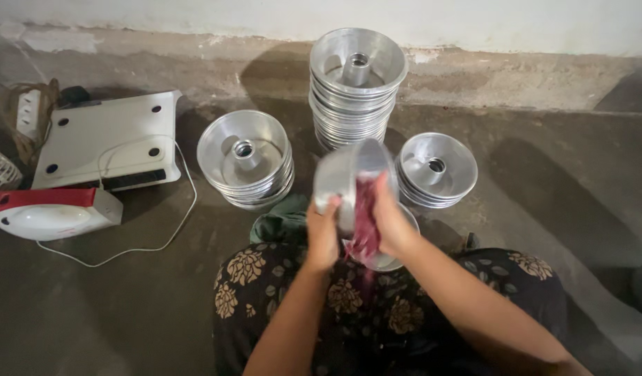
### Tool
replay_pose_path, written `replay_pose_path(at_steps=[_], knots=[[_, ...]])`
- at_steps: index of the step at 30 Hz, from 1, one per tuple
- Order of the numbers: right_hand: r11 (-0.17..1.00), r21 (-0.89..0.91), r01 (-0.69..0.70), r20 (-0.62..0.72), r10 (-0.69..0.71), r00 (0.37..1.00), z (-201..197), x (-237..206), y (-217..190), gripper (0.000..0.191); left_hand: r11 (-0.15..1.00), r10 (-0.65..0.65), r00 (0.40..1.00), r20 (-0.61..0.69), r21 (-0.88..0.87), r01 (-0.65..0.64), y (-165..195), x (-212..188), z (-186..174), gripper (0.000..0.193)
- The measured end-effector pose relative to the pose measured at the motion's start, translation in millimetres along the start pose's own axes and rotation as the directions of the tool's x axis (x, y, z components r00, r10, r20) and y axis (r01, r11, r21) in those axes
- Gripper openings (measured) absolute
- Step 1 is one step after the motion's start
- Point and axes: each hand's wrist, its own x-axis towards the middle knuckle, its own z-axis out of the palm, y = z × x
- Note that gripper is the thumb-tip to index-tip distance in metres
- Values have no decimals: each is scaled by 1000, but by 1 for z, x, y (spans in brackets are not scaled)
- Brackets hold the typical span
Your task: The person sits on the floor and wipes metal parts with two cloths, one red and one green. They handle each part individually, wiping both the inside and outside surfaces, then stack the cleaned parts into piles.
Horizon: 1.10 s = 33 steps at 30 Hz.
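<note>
Concrete floor (pixel 126 306) | left hand (pixel 323 237) grips pan (pixel 349 177) | right hand (pixel 393 223) presses cloth (pixel 365 226)

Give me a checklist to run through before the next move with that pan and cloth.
1. Left hand grips the pan: ok, fingers on its rim.
2. Right hand holds the red cloth: ok, pressed against the pan.
3. Pan clear of the stacks: ok, lifted over the lap.
4. Tall stack stands straight: ok, no lean visible.
5. Pan surface clean: cannot tell, motion blur.
6. White cord away from the hands: ok, lies on the floor to the left.
</note>
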Motion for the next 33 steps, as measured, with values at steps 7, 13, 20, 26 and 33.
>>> replay_pose_path(at_steps=[7, 13, 20, 26, 33], knots=[[877, -480, 11, 29, 3, 1000, -1, -5, 9, 61, 984, -65, 986, 152, 176, 38, 7, 0, -4, 56], [235, -787, 570, 546, -163, 822, -36, -38, 56, 59, 982, -170, 970, 177, 108, 152, 30, 10, -19, 64], [932, -193, 308, -87, -329, 940, -60, -30, 5, 51, 859, -136, 924, 357, 508, -70, 32, -7, 26, 91], [974, 189, 122, -123, -100, 987, -77, -43, -11, 49, 765, -242, 918, 314, 643, -18, 23, -39, 56, 92], [956, -128, 265, -58, -274, 960, -80, -51, 8, 60, 808, -6, 937, 350, 553, -202, 27, -33, 66, 79]])
